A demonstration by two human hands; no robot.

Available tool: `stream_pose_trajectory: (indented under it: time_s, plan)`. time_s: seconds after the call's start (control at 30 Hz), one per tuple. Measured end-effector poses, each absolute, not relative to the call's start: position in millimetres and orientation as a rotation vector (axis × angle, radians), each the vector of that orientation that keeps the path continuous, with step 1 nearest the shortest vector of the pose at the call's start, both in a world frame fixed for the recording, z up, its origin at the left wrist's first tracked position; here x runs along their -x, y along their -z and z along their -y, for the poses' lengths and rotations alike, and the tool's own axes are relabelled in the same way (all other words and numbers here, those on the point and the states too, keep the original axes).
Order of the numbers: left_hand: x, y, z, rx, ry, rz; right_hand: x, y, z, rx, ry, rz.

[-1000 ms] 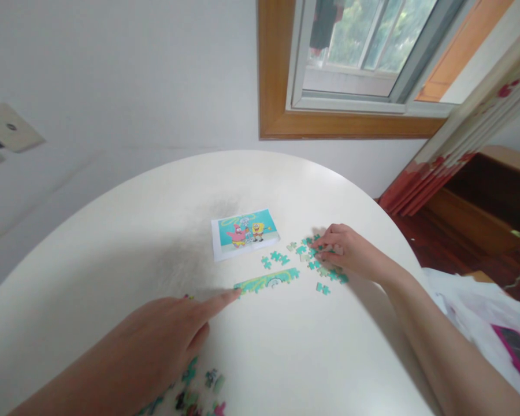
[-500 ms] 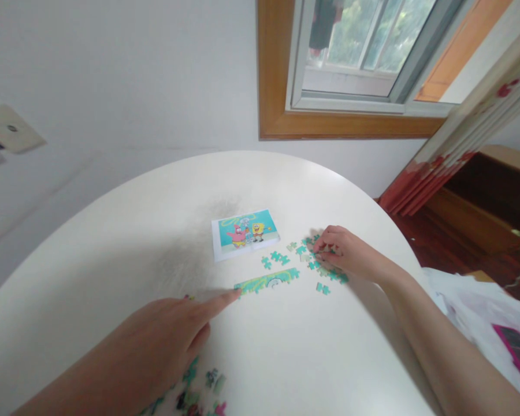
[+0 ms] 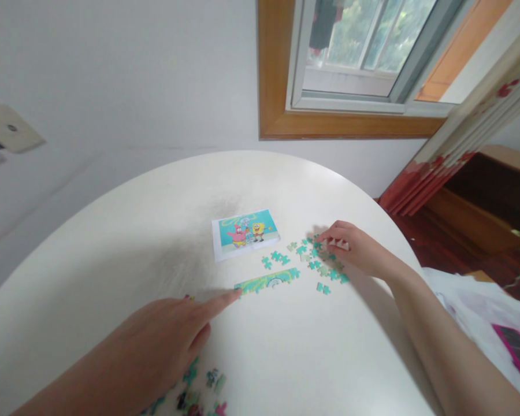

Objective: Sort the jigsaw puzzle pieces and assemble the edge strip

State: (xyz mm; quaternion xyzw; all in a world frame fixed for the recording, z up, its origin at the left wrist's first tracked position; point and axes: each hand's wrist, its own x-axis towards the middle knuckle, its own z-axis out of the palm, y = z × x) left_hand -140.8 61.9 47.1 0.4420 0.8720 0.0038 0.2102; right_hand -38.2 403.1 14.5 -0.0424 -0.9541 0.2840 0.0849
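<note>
A joined strip of jigsaw puzzle pieces (image 3: 264, 282), green with yellow curves, lies mid-table. My left hand (image 3: 173, 323) points its stretched index finger at the strip's left end and touches it; the other fingers are bent under, with nothing visible in them. Over the right-hand heap of loose teal and pale green puzzle pieces (image 3: 324, 270) hovers my right hand (image 3: 355, 248). Its fingers are curved and apart, index tip at the heap's far edge, no held piece visible. Behind the strip lies a printed cartoon picture (image 3: 245, 234).
Several loose teal pieces (image 3: 276, 257) lie between the strip and the picture. Darker mixed pieces (image 3: 193, 398) sit near the front edge, partly under my left forearm. The round white table (image 3: 277, 358) meets the wall and window. A white plastic bag (image 3: 472, 312) is at right.
My right hand has shifted slightly right and away from me over the heap, uncovering more pieces. The left hand, strip and picture stay put.
</note>
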Motion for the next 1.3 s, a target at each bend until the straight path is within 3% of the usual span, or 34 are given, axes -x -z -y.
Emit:
stream_pose_trajectory:
  time_s: [0.3, 0.63, 1.3]
  plan:
    - [142, -46, -58, -1.235, -0.003, -2.415, 37, -18, -408, 0.171, -0.786, 2.786]
    - [142, -45, -60, -1.230, -0.038, -2.428, 55, 3, -389, -0.190, -0.581, 2.855]
    - [142, -45, -60, -1.259, -0.022, -2.407, 55, -1, -381, -0.166, -0.640, 2.910]
